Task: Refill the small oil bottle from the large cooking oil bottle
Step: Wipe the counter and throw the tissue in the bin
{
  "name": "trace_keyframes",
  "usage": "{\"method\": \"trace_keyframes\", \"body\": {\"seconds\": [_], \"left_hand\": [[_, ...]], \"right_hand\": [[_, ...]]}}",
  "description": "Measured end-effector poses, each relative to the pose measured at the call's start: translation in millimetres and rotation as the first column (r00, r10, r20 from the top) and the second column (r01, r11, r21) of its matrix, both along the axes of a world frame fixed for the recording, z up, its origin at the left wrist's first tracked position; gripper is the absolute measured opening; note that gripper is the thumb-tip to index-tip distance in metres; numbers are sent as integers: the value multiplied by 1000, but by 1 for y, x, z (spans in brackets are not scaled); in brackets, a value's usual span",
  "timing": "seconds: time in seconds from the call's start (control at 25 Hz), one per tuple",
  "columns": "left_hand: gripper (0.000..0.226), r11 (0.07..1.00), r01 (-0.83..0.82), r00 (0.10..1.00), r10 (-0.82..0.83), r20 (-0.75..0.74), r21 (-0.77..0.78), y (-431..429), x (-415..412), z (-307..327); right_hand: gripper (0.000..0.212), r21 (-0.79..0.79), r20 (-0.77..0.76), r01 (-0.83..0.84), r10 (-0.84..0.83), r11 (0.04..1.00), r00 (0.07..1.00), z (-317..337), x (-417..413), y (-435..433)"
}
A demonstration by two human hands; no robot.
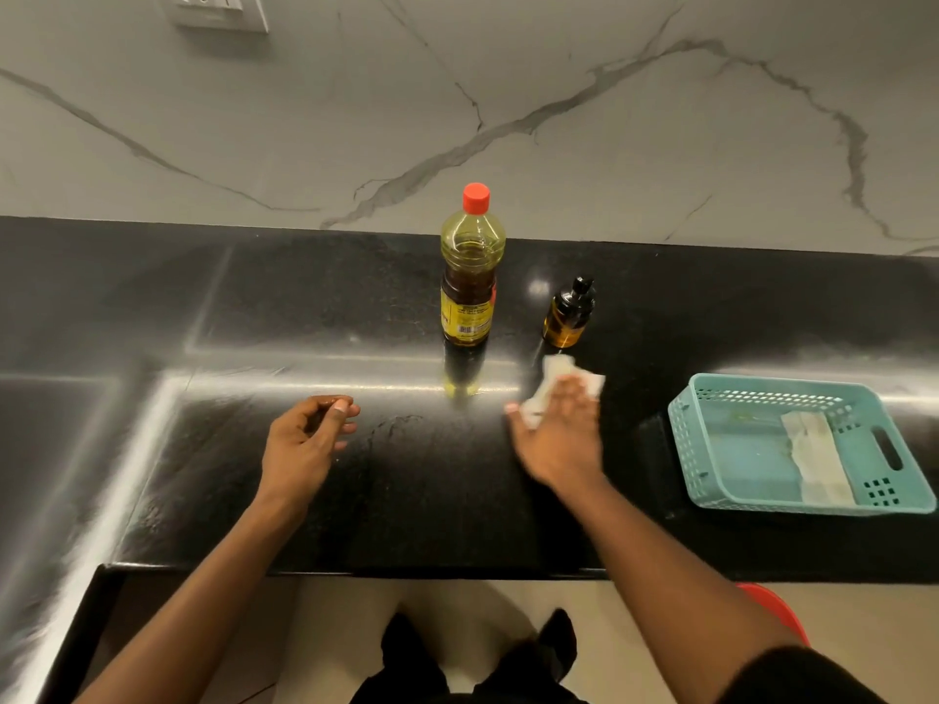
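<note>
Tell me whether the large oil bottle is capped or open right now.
Capped. The large oil bottle stands upright on the black counter, with its red cap seated on the neck.

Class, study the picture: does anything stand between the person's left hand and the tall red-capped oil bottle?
Nothing visible does: only bare black countertop lies between the left hand and the tall red-capped plastic oil bottle.
</note>
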State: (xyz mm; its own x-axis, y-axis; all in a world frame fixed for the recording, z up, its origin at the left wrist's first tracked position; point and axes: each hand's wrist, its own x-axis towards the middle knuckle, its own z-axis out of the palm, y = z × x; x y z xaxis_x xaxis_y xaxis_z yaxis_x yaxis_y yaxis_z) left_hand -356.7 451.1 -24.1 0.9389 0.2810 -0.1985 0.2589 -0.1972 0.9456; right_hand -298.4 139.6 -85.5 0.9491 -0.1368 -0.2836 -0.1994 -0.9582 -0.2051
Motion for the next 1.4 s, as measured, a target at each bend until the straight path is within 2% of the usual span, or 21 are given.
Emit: {"method": "trace_keyframes", "body": {"seconds": [0.08,0.12,0.2,0.28,0.32,0.36,0.4,0.48,0.52,0.6,0.68,0.76,0.84,0.88,0.96,1.0,1.04,1.12,1.24,1.32,1.4], "left_hand": [[22,1000,-28,999,28,20,-1,-7,-1,6],[31,999,-34,999,34,31,-10,-12,-1,12],[36,998,-49,998,50,24,-43,-14,2,15],[22,1000,12,998,-12,53,14,-4,10,9],[18,999,36,996,-37,76,8,2,14,7],[16,1000,28,998,-28,65,8,5,16,6],[16,1000,13,998,-12,67,-15,2,18,4],[15,999,31,997,-30,67,-15,-1,20,-1],[15,999,49,997,-48,59,-17,-4,18,1],[16,998,46,999,-45,31,-50,-1,16,-7],[16,997,39,999,-38,12,-73,3,12,-13],[16,997,26,1000,-27,-11,-71,0,9,-15],[16,996,30,999,-32,-21,-81,-7,10,-16],[16,995,37,999,-39,-21,-90,-12,12,-17],[17,994,50,998,-53,-30,-95,-20,17,-17],[17,994,51,998,-54,-33,-97,-23,18,-15],[18,994,44,998,-48,-32,-104,-23,20,-15],[21,993,22,999,-26,-33,-119,-19,22,-16],[20,992,-23,999,20,-28,-127,-11,20,-13],[17,990,-36,999,33,-24,-134,-5,18,-11],[17,990,-51,999,48,-24,-131,-1,15,-10]], "right_hand": [[113,113,35,-210,208,971,978,-1,-22,94],[111,198,43,-345,344,917,938,0,-40,142],[104,300,99,-610,612,734,785,3,-86,214],[97,303,71,-772,795,558,602,11,-121,233],[94,325,87,-772,796,546,600,14,-114,221],[92,318,109,-737,750,596,653,16,-98,198],[93,289,114,-657,656,697,746,18,-84,170],[95,214,86,-329,318,920,944,13,-52,88],[94,143,84,-186,175,972,981,7,-38,38],[93,7,69,-12,11,1000,998,2,-30,-46],[94,-29,8,106,-106,994,994,-2,-40,-67],[93,-31,24,47,-46,998,999,-10,-64,-19],[86,6,107,-204,203,979,973,-21,-113,53],[81,65,84,-353,347,933,934,-23,-139,76],[75,88,68,-529,525,844,848,-25,-168,75],[75,41,119,-541,533,840,838,-28,-173,52],[76,-2,148,-486,481,874,864,-29,-175,22],[82,-34,96,-241,244,970,965,-27,-173,-41],[82,-9,22,83,-83,997,996,-17,-142,-73],[84,26,14,111,-112,993,994,-19,-105,-34],[84,64,55,-35,32,997,998,-22,-75,34]]}}
